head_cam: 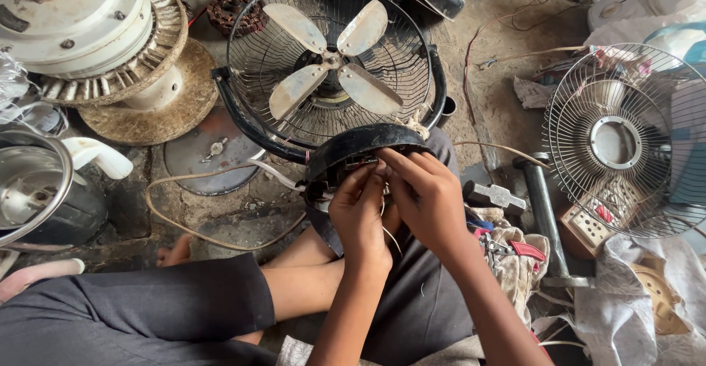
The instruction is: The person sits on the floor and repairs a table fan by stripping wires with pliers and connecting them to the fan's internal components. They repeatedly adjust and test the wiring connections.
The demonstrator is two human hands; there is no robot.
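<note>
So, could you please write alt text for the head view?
Both hands, left hand and right hand, work on thin wires at the black base of a table fan resting against the seated person's lap, amid fan parts on a workshop floor.

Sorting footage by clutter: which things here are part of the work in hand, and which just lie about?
In hand:
left hand
right hand
black fan base
white wire
four-blade fan

Lying about:
second fan guard
hammer
steel pot
round motor housing

Both hands [393,204] on fan base [360,149] in front of caged fan [331,61]; 2nd fan guard [625,138] off to the right, motor [81,27] far left.
</note>
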